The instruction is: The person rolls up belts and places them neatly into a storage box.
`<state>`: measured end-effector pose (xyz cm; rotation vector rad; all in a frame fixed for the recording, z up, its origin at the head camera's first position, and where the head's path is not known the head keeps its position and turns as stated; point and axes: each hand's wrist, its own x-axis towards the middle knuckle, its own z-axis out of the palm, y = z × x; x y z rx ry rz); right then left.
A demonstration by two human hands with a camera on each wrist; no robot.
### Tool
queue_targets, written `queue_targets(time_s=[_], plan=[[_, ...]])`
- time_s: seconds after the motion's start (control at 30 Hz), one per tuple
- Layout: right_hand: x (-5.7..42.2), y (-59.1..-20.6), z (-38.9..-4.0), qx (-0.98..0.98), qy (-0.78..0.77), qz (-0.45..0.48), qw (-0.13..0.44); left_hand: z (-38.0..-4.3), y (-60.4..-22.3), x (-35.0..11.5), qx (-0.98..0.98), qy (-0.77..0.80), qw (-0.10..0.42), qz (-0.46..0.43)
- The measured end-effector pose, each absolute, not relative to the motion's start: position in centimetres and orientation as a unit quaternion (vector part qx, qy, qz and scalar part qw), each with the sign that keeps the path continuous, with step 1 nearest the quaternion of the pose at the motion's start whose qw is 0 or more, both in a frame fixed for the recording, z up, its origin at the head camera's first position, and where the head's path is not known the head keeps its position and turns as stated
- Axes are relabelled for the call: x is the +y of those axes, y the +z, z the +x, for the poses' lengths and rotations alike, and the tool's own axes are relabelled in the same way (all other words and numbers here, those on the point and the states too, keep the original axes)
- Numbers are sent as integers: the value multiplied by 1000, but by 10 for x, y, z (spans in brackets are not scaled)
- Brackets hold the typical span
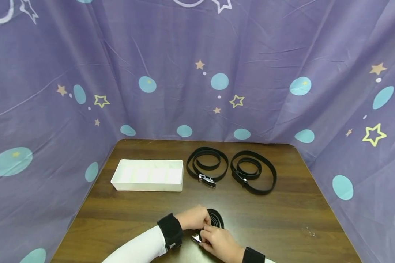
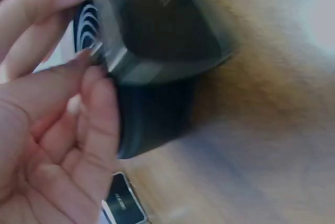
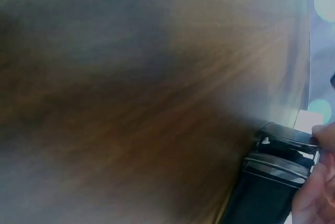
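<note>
A black belt [image 1: 218, 216] is wound into a tight coil near the front of the wooden table, standing on its edge. My left hand [image 1: 194, 218] grips the coil from its left side. From the right, my right hand [image 1: 222, 244] pinches the belt close to its silver-edged buckle [image 1: 196, 238], and the two hands nearly meet. In the left wrist view, fingers press against the wound layers, and the belt [image 2: 157, 109] is blurred. The right wrist view shows fingertips at the side of the black strap [image 3: 267, 195]. Parts of the coil are hidden behind the fingers.
A white divided tray [image 1: 148, 186] stands at the back left of the table [image 1: 276, 226]. Two more black belts, a left one [image 1: 207, 149] and a right one [image 1: 273, 178], lie loosely looped to its right. A purple patterned curtain [image 1: 184, 106] surrounds the table.
</note>
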<state>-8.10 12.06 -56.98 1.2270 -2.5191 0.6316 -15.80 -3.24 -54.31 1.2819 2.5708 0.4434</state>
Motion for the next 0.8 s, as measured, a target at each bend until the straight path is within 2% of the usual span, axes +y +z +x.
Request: queue_targets(time_s=[0.33, 0.63, 0.8], plan=[[126, -574, -83, -880, 250, 386, 119, -143, -549, -50, 852, 156, 56, 497], [127, -573, -83, -884, 261, 373, 105, -135, -547, -67, 825, 168, 124, 525], [129, -567, -84, -883, 275, 375, 66, -133, -546, -68, 831, 154, 112, 522]])
